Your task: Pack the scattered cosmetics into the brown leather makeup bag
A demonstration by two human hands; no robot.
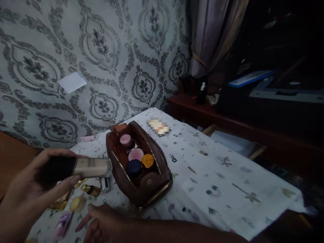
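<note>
My left hand [35,182] is wrapped around a foundation bottle [91,167] by its black cap. The bottle lies sideways in my grip, its clear base next to the brown makeup bag [167,168]. That bag stands unzipped, with a pink-lidded jar [136,155], a dark blue lid [134,168] and an orange-gold cap [147,160] showing inside. My right hand [101,219] hovers low over the cloth, fingers apart and holding nothing visible. Nearest to it are a small yellow jar [77,204] and a pink-purple tube [62,223].
A small gold-capped bottle [90,190] and a silver-topped item [104,184] lie left of the bag. Behind it is a pixelated flat item [159,126] on the patterned tablecloth [217,172]. A pink tube [88,138] rests by the papered wall. A dark red desk [192,108] borders the right.
</note>
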